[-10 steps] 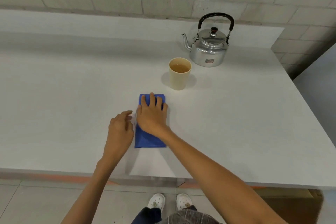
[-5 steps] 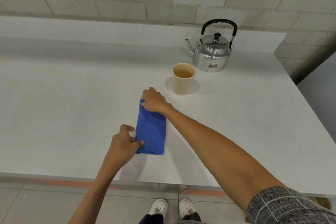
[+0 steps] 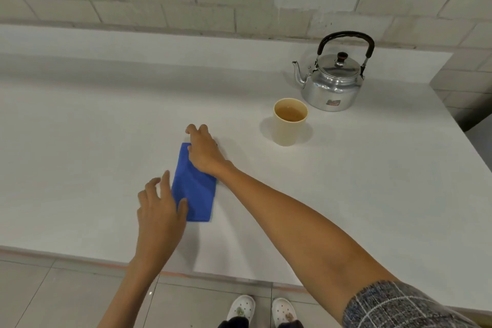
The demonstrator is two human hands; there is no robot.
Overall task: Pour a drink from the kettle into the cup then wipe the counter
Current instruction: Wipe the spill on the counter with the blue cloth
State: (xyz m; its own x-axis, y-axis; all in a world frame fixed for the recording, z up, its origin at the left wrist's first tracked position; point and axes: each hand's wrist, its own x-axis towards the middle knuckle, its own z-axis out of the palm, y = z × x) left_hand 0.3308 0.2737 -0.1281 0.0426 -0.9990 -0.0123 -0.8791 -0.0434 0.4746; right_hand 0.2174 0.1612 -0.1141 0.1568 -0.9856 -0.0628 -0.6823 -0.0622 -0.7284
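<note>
The right hand [image 3: 203,152] lay on the far end of the folded blue cloth [image 3: 195,189], its fingers curled down over the cloth's far edge; whether that grip pinched the fabric or only pressed it could not be told. The left hand [image 3: 159,210] sat at the cloth's near left corner, fingers spread wide, the thumb resting on the blue fabric and the other fingers on the bare tabletop [image 3: 93,141] just beside it. That grip was wide and held nothing.

The cloth lay flat on the tabletop between the two hands, a long rectangle running away from the person.

Beyond the right hand and off to its right stood the cup [image 3: 290,121], upright and apart from the cloth, with brownish drink inside near the rim. Farther still on the same side, just behind the cup, stood the metal kettle [image 3: 332,80], lid on, black handle upright, spout pointing left. Cup and kettle were close but did not appear to touch.

A checked sleeve [image 3: 399,306] covered the right upper arm. Below the near edge of the tabletop, two white shoes [image 3: 263,310] showed on the tiled floor [image 3: 53,295].
</note>
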